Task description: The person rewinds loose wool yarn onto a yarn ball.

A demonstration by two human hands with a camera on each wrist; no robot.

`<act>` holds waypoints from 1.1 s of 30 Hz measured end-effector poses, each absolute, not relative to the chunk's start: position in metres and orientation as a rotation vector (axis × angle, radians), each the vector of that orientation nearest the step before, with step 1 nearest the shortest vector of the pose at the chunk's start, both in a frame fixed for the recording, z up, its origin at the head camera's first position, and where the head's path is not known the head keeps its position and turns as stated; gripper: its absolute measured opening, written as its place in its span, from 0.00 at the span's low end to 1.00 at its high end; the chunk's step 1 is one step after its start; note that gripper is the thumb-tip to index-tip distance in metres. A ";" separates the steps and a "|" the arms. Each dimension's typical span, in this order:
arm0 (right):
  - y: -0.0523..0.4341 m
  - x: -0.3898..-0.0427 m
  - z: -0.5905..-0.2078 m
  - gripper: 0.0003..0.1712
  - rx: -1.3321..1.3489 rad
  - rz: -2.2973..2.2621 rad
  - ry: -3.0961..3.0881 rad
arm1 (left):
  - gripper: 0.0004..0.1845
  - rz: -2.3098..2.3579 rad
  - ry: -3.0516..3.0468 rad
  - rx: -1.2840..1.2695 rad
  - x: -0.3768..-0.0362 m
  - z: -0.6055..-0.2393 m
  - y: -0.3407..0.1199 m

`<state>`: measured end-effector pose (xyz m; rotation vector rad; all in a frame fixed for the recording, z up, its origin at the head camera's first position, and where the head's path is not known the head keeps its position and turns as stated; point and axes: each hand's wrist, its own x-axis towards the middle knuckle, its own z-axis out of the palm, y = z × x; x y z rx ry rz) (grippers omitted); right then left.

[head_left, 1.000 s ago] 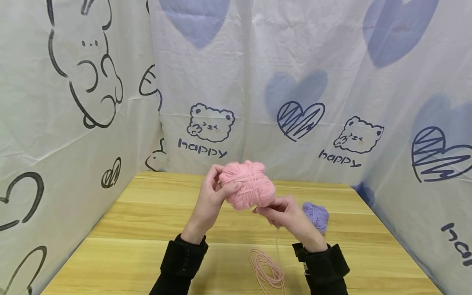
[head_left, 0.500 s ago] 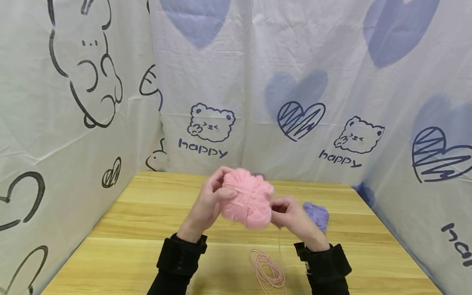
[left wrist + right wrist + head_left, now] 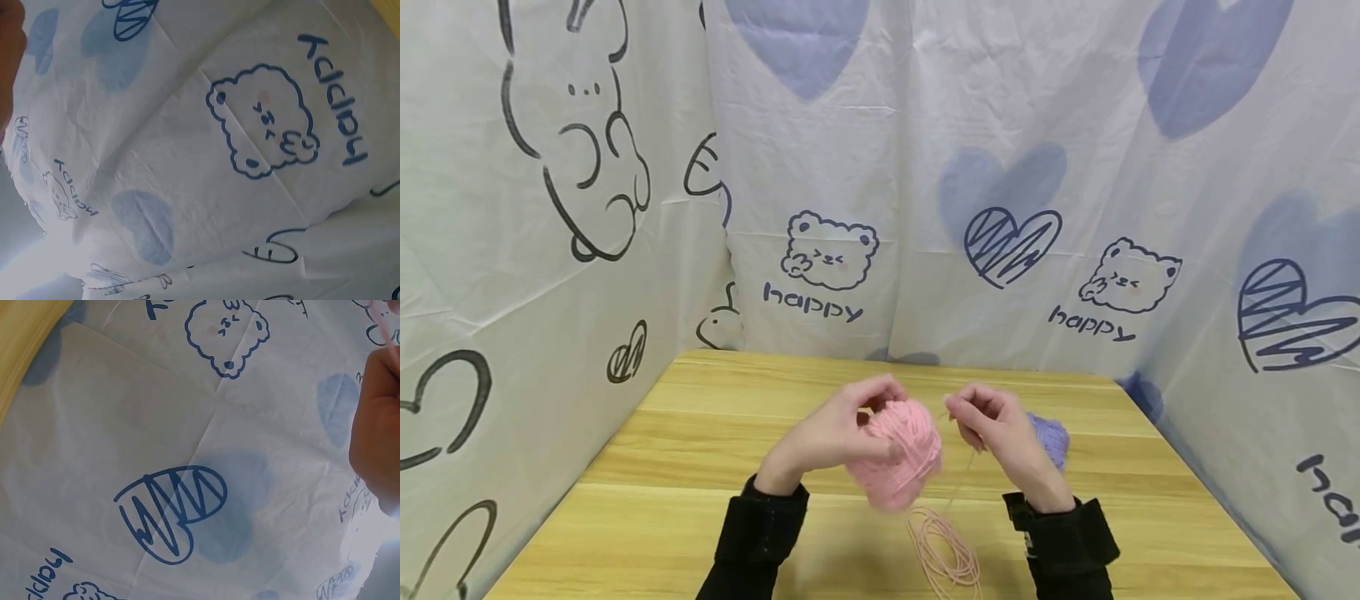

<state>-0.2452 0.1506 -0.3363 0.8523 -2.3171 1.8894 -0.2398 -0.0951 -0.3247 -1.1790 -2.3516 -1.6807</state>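
Head view: both hands are raised just above the tabletop (image 3: 700, 467), close together near its middle.
Left hand: the left hand (image 3: 835, 433) grips the pink ball (image 3: 898, 454), fingers curled over its top and thumb pressed to its near side.
Pink ball: it is held off the tabletop, low and slightly blurred, just left of the right hand.
Right hand: the right hand (image 3: 1000, 429) has its fingers drawn together, pinching a thin pink strand (image 3: 966, 462) beside the ball.
Strand: it hangs from the right hand's fingers down toward a loose pink coil (image 3: 943, 550).
Coil: it lies flat on the tabletop near the front edge, between the two black sleeves (image 3: 760, 533).
Purple ball: the purple ball (image 3: 1051, 437) rests on the tabletop just behind the right hand, partly hidden by it.
Backdrop: a white sheet (image 3: 925, 125) printed with bears, hearts and the word "happy" walls the tabletop on three sides.
Left wrist view: only the printed sheet shows, with a sliver of the hand at the upper left edge; the fingers' state cannot be told from here.
Right wrist view: the sheet fills the frame, a strip of tabletop sits at the upper left, and part of the right hand shows at the right edge.
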 end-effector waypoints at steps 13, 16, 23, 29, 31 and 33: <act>0.143 -0.240 -0.336 0.09 1.057 1.802 -2.220 | 0.20 -1.830 -2.085 -0.552 -0.247 -0.327 -0.084; 0.141 -0.241 -0.337 0.10 1.107 1.809 -2.262 | 0.20 -1.952 -1.951 -0.521 -0.248 -0.327 -0.084; 0.137 -0.244 -0.340 0.11 1.094 1.807 -2.413 | 0.19 -2.328 -1.689 -0.564 -0.249 -0.326 -0.083; 0.138 -0.247 -0.344 0.09 1.125 1.841 -2.385 | 0.20 -2.471 -1.674 -0.737 -0.248 -0.327 -0.086; 0.140 -0.246 -0.344 0.06 1.146 1.834 -2.362 | 0.21 -2.477 -1.691 -0.815 -0.247 -0.326 -0.088; 0.142 -0.246 -0.343 0.06 1.186 1.819 -2.332 | 0.21 -2.482 -1.697 -0.884 -0.247 -0.326 -0.088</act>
